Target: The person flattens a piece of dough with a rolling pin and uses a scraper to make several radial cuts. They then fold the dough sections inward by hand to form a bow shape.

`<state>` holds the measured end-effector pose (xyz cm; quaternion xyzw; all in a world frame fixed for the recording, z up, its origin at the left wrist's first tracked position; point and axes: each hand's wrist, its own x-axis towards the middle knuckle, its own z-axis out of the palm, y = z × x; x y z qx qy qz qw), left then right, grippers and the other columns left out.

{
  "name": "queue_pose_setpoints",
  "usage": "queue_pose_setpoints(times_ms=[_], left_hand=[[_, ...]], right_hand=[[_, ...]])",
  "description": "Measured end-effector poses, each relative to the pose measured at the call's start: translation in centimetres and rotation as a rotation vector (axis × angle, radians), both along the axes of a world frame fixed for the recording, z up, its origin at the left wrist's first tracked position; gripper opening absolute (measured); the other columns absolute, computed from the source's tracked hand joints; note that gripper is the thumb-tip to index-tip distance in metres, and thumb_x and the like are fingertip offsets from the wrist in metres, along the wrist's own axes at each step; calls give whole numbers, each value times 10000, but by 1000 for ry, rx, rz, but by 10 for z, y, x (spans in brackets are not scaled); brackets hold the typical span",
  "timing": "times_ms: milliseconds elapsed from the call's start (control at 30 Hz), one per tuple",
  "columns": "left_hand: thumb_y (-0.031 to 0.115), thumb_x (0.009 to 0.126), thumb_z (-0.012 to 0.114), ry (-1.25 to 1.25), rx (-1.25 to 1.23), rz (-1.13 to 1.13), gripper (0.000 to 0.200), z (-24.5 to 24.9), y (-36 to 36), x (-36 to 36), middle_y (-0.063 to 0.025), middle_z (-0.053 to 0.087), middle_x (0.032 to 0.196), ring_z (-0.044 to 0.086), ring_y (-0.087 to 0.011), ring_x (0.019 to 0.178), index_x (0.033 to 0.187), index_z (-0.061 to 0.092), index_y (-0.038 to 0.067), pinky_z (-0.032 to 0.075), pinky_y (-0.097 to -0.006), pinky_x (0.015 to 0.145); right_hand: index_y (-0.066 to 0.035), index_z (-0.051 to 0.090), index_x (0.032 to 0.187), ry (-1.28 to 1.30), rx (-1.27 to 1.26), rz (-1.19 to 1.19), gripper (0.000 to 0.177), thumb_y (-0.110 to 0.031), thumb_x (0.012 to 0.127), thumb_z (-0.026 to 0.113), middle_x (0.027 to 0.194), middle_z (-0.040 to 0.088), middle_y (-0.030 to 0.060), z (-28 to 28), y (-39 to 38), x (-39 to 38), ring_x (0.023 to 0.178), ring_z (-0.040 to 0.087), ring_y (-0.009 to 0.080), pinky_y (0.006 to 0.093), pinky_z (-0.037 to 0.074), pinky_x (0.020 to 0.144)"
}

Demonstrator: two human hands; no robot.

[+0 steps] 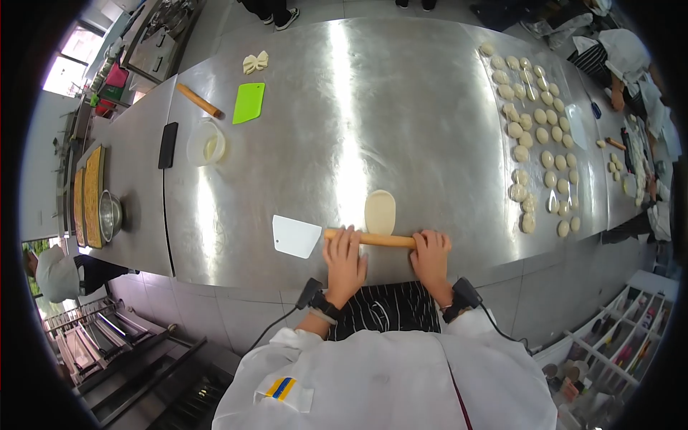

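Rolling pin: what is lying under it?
The steel table, with an oval dough piece whose near edge reaches the rolling pin. The left hand and right hand cover its ends, hiding whatever lies there.

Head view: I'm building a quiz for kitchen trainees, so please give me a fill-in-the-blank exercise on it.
The left hand and right hand both rest on a wooden ____.
The near scraper, beside the left hand, is ____.
The far scraper, by the round tub, is ____.
Missing words: rolling pin; white; green.
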<state>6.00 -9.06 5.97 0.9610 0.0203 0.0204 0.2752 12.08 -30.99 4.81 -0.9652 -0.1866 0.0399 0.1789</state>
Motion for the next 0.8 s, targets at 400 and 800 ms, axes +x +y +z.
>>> queue_pose_setpoints(times_ms=[400, 800], left_hand=[[33, 755, 615, 269, 121, -257, 260, -11, -8, 157, -160, 574, 1068, 543, -321, 1054, 1014, 619, 9, 481, -443, 829], [85, 852, 663, 402, -851, -129, 149, 56, -27, 112, -108, 687, 871, 664, -189, 761, 949, 590, -1, 527, -307, 692]], right_hand=[[-3, 576, 852, 174, 261, -490, 189, -24, 668, 617, 797, 549, 112, 28, -122, -72, 714, 562, 270, 370, 450, 646], [8, 570, 850, 263, 554, -717, 163, -42, 703, 620, 729, 555, 120, 28, -147, -72, 668, 549, 221, 334, 451, 642]])
